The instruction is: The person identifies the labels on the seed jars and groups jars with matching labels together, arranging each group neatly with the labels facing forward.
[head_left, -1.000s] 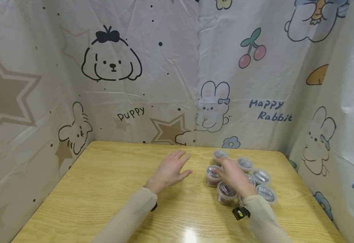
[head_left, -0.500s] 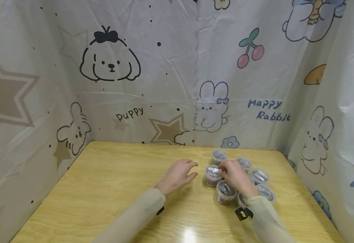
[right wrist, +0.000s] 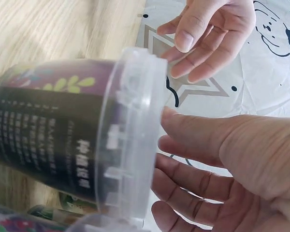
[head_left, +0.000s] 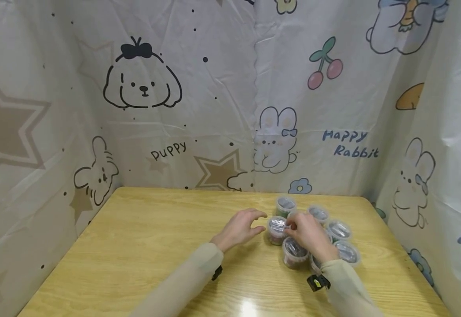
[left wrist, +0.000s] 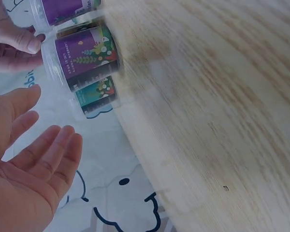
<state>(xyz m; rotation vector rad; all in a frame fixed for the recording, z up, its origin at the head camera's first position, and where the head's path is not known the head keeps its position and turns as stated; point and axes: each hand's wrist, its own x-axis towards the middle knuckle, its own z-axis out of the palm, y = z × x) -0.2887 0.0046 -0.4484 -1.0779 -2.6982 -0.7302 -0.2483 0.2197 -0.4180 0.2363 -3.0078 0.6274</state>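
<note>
A purple-labelled tub is stood upright on the right half of the worktop, nearer the far edge than the near one, and is flanked by both hands. The left hand is held just beside the tub, toward the worktop's left edge; its fingers are bent gently and parted from the thumb, and nothing is held in them. The right hand is brought over the group from the right, with its thumb and bent fingers placed at the tub's clear lid. Whether the lid is pinched or only neared by those fingers cannot be told.

On the tub's wall, printed leaves and a dark panel with white characters can be made out. Beyond it, toward the far edge, a green-sided tub is placed; closer to the near edge, a dark-lidded tub is set. Further lidded tubs are clustered toward the worktop's right edge, some partly covered by the right hand and forearm. Pale sleeves are worn, and a small black device is strapped at the right wrist. Behind the far edge, a pale cloth is hung, printed with a puppy, rabbits, stars and cherries.
</note>
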